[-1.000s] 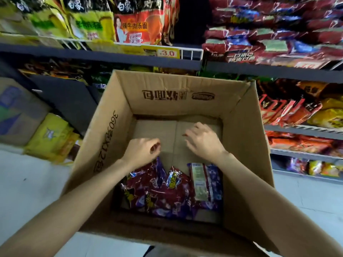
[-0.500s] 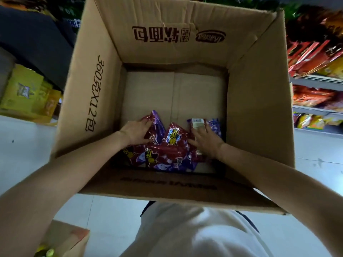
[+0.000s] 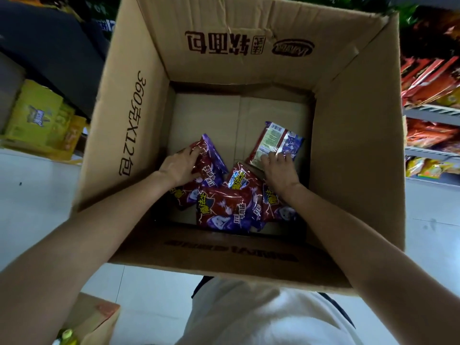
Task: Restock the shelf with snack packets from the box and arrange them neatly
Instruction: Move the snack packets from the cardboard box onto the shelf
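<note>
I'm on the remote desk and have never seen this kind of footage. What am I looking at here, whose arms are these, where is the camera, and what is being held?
There is no robot. A person wears one wide-angle camera on the head, so you look down along their two bare arms into an open cardboard box standing on a pale tiled floor. Red and purple snack packets lie in a loose heap on the box bottom, near the person. The left hand grips one red and purple packet at the left of the heap. The right hand pinches the near edge of a packet turned back side up, showing its pale label, and tilts it up off the bottom. Store shelves with other snacks show at the right edge.
</note>
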The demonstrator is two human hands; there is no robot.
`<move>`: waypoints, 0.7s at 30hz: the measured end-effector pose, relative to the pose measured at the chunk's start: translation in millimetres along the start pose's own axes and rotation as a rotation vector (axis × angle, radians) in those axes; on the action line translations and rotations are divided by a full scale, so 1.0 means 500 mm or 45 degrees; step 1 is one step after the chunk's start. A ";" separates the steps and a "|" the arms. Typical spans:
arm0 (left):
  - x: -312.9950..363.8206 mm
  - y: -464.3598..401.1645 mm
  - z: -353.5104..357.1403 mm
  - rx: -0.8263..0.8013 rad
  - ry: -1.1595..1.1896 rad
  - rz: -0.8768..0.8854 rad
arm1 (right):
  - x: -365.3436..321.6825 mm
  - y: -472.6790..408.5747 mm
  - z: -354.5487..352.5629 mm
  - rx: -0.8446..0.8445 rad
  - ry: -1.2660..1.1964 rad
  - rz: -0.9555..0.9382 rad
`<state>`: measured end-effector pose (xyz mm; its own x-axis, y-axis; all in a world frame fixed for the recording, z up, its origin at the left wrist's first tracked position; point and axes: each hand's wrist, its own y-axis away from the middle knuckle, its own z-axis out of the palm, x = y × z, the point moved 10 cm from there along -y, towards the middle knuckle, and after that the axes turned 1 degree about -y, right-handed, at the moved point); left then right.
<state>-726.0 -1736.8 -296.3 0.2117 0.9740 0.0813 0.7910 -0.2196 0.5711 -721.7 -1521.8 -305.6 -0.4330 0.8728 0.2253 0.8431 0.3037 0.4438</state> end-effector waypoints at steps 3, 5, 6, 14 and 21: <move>-0.016 0.001 0.011 -0.048 -0.016 -0.027 | 0.000 -0.013 0.014 -0.019 0.032 -0.013; -0.016 0.004 0.002 -0.026 -0.045 -0.024 | -0.004 -0.028 0.016 -0.028 0.064 -0.026; -0.014 0.003 -0.005 -0.002 -0.067 -0.015 | -0.007 -0.038 0.015 -0.023 0.073 -0.026; -0.011 0.001 0.001 0.000 0.002 0.018 | -0.023 -0.086 0.010 0.034 0.112 -0.040; -0.028 0.013 0.010 -0.307 0.172 0.011 | -0.005 -0.079 -0.048 0.072 0.069 -0.070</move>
<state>-720.9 -1752.3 -297.7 0.1265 0.9744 0.1859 0.6263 -0.2238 0.7468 -761.3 -1545.2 -303.1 -0.4946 0.8326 0.2494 0.8335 0.3731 0.4075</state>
